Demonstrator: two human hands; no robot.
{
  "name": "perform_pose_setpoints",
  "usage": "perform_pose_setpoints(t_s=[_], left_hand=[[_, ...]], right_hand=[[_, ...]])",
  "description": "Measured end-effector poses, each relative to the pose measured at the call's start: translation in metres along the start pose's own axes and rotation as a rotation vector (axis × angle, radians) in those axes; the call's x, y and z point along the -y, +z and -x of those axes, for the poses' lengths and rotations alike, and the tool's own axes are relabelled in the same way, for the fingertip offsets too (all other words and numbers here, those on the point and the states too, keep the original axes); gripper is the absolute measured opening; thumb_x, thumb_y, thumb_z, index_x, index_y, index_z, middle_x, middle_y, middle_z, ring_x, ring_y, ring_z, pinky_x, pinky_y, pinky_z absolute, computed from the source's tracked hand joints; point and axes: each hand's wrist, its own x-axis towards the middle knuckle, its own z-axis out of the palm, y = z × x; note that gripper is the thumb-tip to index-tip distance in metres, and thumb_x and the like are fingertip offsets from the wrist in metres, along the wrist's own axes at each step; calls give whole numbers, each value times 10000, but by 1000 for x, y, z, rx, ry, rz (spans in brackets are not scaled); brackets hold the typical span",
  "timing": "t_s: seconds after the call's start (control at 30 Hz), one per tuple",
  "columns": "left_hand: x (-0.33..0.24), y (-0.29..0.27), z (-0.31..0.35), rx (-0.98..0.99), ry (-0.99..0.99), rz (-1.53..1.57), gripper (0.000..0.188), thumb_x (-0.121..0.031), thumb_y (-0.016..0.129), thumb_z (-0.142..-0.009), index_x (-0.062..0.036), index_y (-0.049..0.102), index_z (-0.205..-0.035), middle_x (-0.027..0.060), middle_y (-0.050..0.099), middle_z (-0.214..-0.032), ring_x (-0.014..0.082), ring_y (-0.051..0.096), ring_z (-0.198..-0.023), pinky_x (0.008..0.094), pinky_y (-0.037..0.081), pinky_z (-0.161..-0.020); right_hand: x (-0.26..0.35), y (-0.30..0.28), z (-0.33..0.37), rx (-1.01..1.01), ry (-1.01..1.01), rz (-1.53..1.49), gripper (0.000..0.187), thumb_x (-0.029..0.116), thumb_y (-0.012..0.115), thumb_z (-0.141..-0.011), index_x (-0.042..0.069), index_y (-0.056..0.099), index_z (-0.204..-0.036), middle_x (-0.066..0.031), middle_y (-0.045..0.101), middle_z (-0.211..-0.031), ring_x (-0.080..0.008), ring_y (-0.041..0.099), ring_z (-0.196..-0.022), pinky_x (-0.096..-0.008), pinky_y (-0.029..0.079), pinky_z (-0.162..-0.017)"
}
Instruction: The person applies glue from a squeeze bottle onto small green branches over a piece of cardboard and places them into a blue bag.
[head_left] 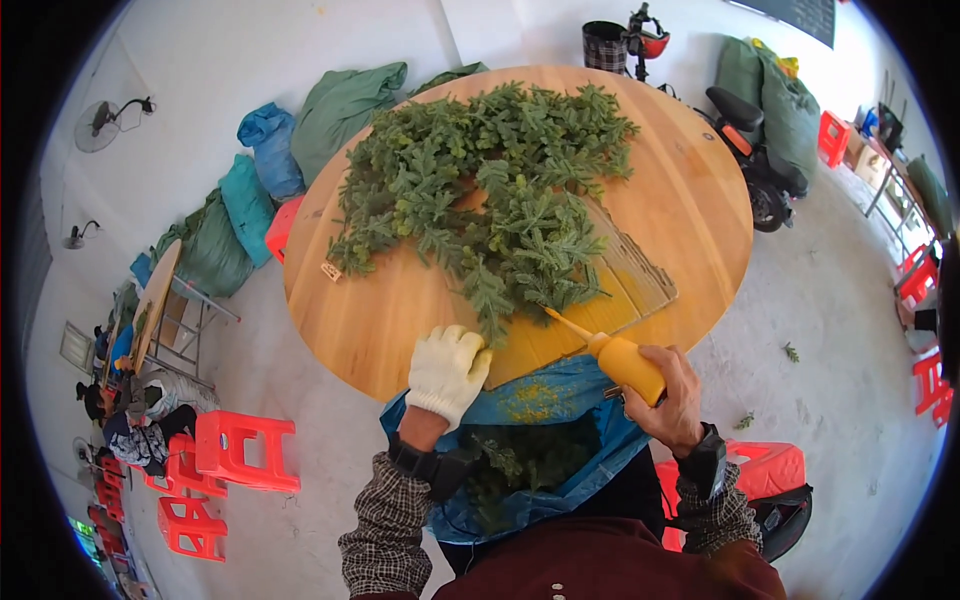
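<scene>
My left hand [447, 372], in a white knit glove, is closed on the stem end of a green artificial sprig [490, 320] at the near edge of the round wooden table [690, 200]. My right hand [672, 395] grips a yellow squeeze bottle [620, 360] whose thin nozzle points at the sprig's stem. A big heap of green sprigs [490, 180] covers the table's middle. A piece of cardboard [630, 280] stained yellow lies under the heap's near side. A blue bag [540, 440] on my lap holds more sprigs.
Red plastic stools [235, 450] stand on the floor to the left, another red stool [770, 465] at my right. Green and blue sacks [250, 200] pile up behind the table. A scooter [750, 140] is parked at the back right, and a person [130, 420] sits far left.
</scene>
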Motion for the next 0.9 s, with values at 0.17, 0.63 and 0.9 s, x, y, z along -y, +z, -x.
perform_pose_setpoints(t_s=[0.17,0.63,0.9], left_hand=[[12,-28,13,187,113,1,118,-179,698,-779,-82,643,-818,82,633,-887,311,596,-873,427,460,-776],[18,-60,15,336,110,50,137,-207,669,-799,-78,649,-841,76,633,-967,307,589,-935,409,461,-813],[23,-70,25,523,127,-68,132,-224,645,-823,-97,661,-855,66,620,-936,291,593,-930,404,458,-818]], right_hand=[[5,-7,4,3,-58,-12,467,77,778,-685,36,586,-1109,-192,630,-914,-377,646,-766,-415,544,-670],[14,17,-23,154,-123,-75,472,102,754,-689,16,579,-1118,-174,612,-896,-334,640,-796,-382,513,-688],[7,28,-53,96,-66,-149,459,111,752,-706,16,579,-1120,-181,630,-949,-324,651,-825,-371,517,-706]])
